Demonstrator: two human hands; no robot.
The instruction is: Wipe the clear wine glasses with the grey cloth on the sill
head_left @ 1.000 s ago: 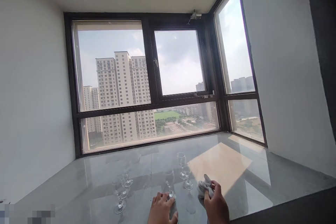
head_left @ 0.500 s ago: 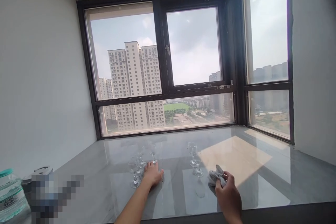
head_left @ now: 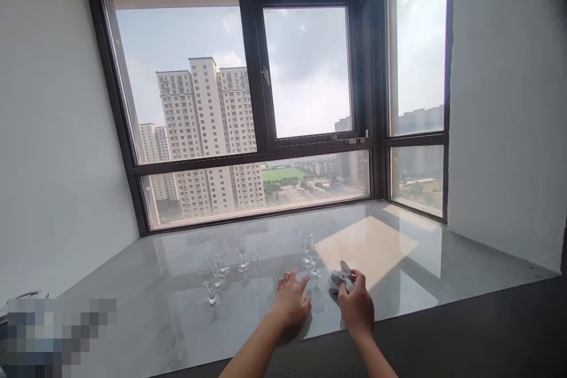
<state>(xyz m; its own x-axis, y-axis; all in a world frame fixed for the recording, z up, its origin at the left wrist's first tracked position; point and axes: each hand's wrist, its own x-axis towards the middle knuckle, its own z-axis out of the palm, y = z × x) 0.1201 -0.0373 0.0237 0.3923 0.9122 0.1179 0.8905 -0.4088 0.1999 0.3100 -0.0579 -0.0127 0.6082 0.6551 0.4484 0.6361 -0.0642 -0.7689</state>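
My left hand (head_left: pixel 292 302) is low over the sill, fingers apart and holding nothing. It is nearest to a small stemmed glass (head_left: pixel 315 266) just beyond its fingertips; whether they touch I cannot tell. Right behind that one stands another stemmed glass (head_left: pixel 305 242). My right hand (head_left: pixel 358 302) pinches a crumpled grey cloth (head_left: pixel 340 279) to the right of the two glasses. On the left part of the sill stand several more clear stemmed glasses, the front one (head_left: pixel 211 292) upright and another (head_left: pixel 241 257) closer to the window.
The glossy grey sill (head_left: pixel 177 331) ends at a front edge near my forearms. Dark-framed windows (head_left: pixel 261 156) close off its back and right side, with white walls at both ends. A patch of sunlight (head_left: pixel 372 248) lies at the right. A blurred-out object (head_left: pixel 35 331) is at the lower left.
My left hand has moved right, away from the left group of glasses to the pair near the cloth. The camera view has turned right. My right hand still holds the cloth.
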